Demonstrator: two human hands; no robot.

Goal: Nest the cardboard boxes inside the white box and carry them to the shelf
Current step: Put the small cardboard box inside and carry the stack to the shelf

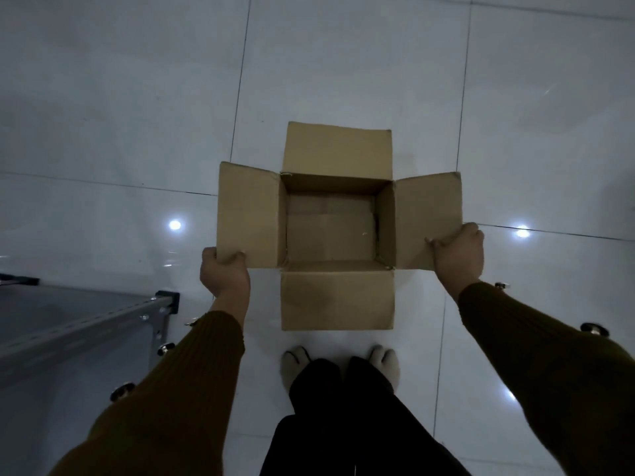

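Note:
An open brown cardboard box [336, 152] is in the middle of the view, above the white tiled floor, with all its flaps spread outward. Its inside is empty down to the taped bottom. My left hand [223, 273] grips the near corner of the left flap. My right hand [458, 254] grips the near corner of the right flap. No white box is in view.
A grey metal shelf [68, 324] with a black corner cap stands at the lower left, close to my left forearm. My feet [295, 365] are on the glossy tiled floor [137, 115] just behind the box. Two light reflections shine on the tiles.

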